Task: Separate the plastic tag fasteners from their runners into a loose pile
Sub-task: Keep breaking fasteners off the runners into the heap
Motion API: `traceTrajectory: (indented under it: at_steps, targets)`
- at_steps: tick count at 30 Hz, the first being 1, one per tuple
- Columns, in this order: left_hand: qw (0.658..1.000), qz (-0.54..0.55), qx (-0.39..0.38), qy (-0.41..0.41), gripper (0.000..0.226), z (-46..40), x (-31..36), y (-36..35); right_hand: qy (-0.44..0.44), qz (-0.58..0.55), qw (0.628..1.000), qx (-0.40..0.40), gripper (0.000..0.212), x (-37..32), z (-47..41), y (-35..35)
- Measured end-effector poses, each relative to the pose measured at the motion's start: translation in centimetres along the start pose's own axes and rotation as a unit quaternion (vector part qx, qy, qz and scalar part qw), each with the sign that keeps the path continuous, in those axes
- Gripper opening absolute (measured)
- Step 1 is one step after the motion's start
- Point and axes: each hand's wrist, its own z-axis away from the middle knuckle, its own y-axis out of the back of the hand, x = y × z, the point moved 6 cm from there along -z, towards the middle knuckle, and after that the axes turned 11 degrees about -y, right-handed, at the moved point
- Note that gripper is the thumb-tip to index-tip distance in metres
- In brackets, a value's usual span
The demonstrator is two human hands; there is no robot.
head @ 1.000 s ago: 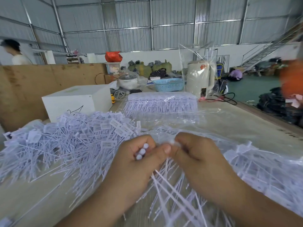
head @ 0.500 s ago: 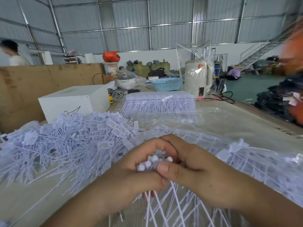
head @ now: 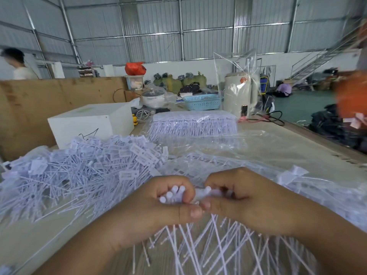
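My left hand [head: 155, 207] is closed around a bunch of white plastic tag fasteners [head: 172, 194], whose round heads stick out above the fingers. Touching it from the right, my right hand [head: 248, 199] pinches the same strip of fasteners; thin white stems [head: 208, 247] fan out below both hands. A big loose pile of separated fasteners [head: 83, 171] lies to the left on the table. On the right, a clear plastic bag of fasteners [head: 317, 193] spreads under my right arm.
A neat block of fasteners on runners [head: 194, 124] lies wrapped in plastic farther back. Behind the pile stands a white box [head: 89, 122]. A blue basket [head: 202, 102], a bagged cream kettle [head: 238, 94] and a pot [head: 153, 96] stand at the table's far end. A person [head: 15, 64] stands far left.
The hands came together and dropped slightly toward me. The right fingers, which overlapped the left half a second ago, now sit beside them, and more fastener heads show between them.
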Motion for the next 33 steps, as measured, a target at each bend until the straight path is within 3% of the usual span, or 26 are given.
traceTrajectory:
  at_steps: [6, 8, 10, 13, 16, 21, 24, 29, 33]
  targets:
    - [0.973, -0.08, 0.215, -0.038, 0.04, -0.3, 0.5, -0.1, -0.023, -0.027, 0.982, 0.184, 0.034, -0.1, -0.1, 0.7]
    - [0.958, -0.079, 0.273, -0.03, 0.043, 0.2, 0.1, 1.0, -0.048, -0.107, 0.955, 0.274, 0.041, 0.4, 0.3, 2.4]
    - [0.957, -0.036, 0.288, -0.009, 0.041, 0.4, -0.6, 2.1, -0.047, -0.165, 0.936, 0.306, 0.044, 0.8, 0.8, 4.3]
    - [0.971, 0.025, 0.236, -0.001, 0.038, 0.1, -1.0, 2.5, -0.015, -0.153, 0.968, 0.196, 0.043, 0.4, 0.5, 3.3]
    - [0.993, 0.033, 0.113, -0.009, 0.02, -0.3, -1.0, 1.1, 0.036, -0.113, 0.991, 0.068, 0.024, -0.7, 0.3, -0.2]
    - [0.999, 0.037, -0.018, 0.024, 0.045, 0.1, -0.7, 0.2, 0.034, -0.129, 0.991, 0.028, 0.018, -0.4, 0.0, -1.0]
    - [0.993, 0.046, -0.093, 0.05, 0.049, 0.3, -0.5, -1.1, 0.039, -0.081, 0.996, 0.0, 0.033, -0.4, 0.2, -1.4]
    - [0.995, 0.054, -0.075, 0.034, 0.029, 0.0, -0.3, -1.2, 0.069, -0.04, 0.997, 0.012, 0.024, -1.4, 0.4, -1.1]
    - [0.997, 0.062, -0.042, 0.004, 0.016, -0.1, 0.1, -1.0, 0.014, -0.018, 1.0, 0.005, 0.045, -0.7, 0.3, -0.3]
